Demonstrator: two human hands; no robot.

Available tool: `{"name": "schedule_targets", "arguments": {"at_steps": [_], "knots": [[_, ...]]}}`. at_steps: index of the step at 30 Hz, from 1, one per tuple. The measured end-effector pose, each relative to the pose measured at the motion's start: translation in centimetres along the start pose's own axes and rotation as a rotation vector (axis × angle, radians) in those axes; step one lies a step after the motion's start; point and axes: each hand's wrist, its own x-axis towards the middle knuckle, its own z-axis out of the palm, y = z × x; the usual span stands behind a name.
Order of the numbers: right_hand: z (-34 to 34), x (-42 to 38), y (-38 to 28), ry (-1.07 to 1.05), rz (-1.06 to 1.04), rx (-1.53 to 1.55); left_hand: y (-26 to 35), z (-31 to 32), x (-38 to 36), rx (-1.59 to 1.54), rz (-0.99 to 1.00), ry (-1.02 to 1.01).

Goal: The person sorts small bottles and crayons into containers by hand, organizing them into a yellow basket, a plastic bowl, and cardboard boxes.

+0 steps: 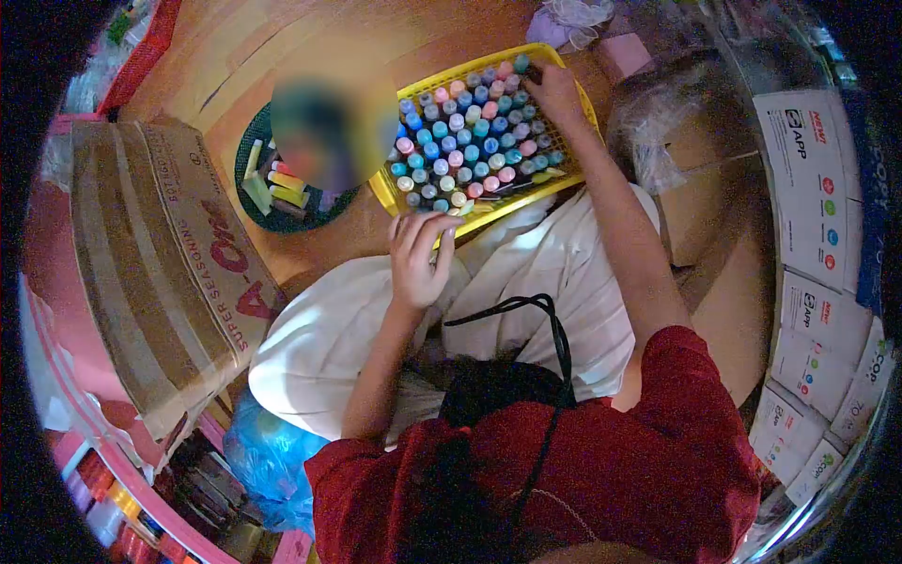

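Observation:
A yellow plastic basket (578,73) lies in front of my crossed legs. Packed upright in it are many capped markers (457,141), mostly blue, teal, grey and pink. My right hand (556,97) reaches into the basket's far right corner, its fingers bent against a teal-capped marker (521,64); the fingertips are partly hidden. At the near left edge my left hand (421,258) rests with its fingers stretched over the rim and its thumb apart. Nothing shows in that hand. Left of the basket, a round dark green basket (246,202) holds several yellow, red and pale pieces, partly covered by a blur.
An A-One cardboard box (164,263) stands on the left, with a blue plastic bag (268,456) below it. Stacked white paper-ream boxes (808,188) line the right side. Clear plastic wrapping (658,141) and a pink block (627,54) lie beyond the yellow basket on the wooden floor (329,33).

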Motion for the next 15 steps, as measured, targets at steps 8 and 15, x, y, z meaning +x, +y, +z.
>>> {"name": "schedule_targets", "arguments": {"at_steps": [8,15], "knots": [[-0.2,-0.3,-0.4,-0.037,0.029,0.043,-0.2,-0.1,0.1,-0.051,-0.028,0.007],[0.4,-0.2,0.6,-0.104,0.008,0.053,-0.5,-0.5,0.0,-0.007,-0.071,0.013]]}}
